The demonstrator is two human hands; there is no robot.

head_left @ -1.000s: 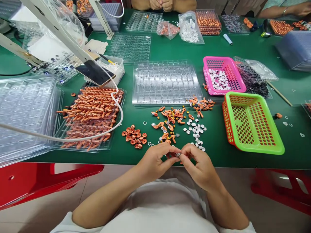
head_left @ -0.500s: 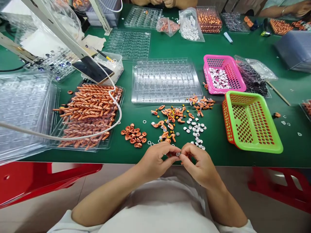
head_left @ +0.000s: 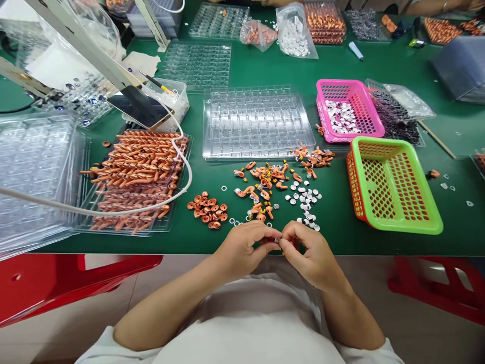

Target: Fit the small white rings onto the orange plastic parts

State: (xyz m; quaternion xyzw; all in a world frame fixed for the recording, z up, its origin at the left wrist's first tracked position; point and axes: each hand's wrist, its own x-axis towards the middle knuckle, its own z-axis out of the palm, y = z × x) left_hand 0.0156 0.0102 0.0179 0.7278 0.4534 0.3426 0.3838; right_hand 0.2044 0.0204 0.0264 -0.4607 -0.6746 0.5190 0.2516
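Note:
At the table's front edge, my left hand (head_left: 244, 248) and my right hand (head_left: 308, 257) meet, their fingers pinched on one small silvery part (head_left: 277, 240), mostly hidden by the fingertips. Just beyond them lie curved orange pieces with yellow bits (head_left: 267, 177). White and silver caps (head_left: 305, 197) are scattered beyond my right hand. Round copper-coloured cups (head_left: 208, 210) form a pile to the left of my left hand. A few thin white rings (head_left: 224, 188) lie near that pile.
A green basket (head_left: 432, 207) stands at right, a pink basket (head_left: 364, 134) behind it. A clear tray (head_left: 257, 124) lies mid-table. Trays of copper-coloured tubes (head_left: 140, 162), a phone (head_left: 140, 108) and a white cable (head_left: 113, 213) are at left. A person's forearm (head_left: 435, 6) shows at the far side.
The view has shifted slightly, so the far people's hands are mostly out of frame. Both my hands keep nearly the same pinch on the small part.

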